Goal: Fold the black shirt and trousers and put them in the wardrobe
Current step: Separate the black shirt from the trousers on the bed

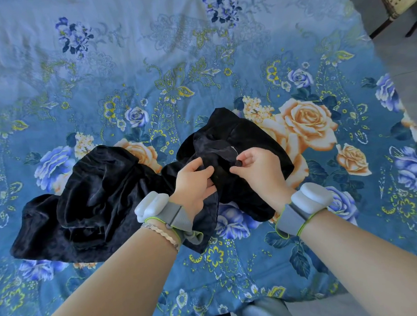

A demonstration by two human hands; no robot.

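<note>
Lying crumpled, left heap: black garment (84, 207) bunched on the bed (232, 265), left of centre; whether it is the shirt or the trousers cannot be told.
Left wrist: grey strap with a white sensor block (152, 206), thin silver bracelet (159, 231) just behind it.
Left hand (195, 182): grip closed, fingers curled and pinching a fold of black cloth at the middle of the bed.
Right heap: second bunch of black cloth (240, 136), touching the left heap under the hands; a seam or join between the two cannot be made out.
Button (238, 163): small, dark, round, pinched between thumb and fingertip.
Right hand (258, 166): grip closed on the button, cloth directly below.
Right wrist: same grey strap and white block (311, 197).
Bed cover: blue, printed with blue and peach roses.
Far right, top corner: chair (397, 0) with woven seat, standing on the floor beside the bed.
</note>
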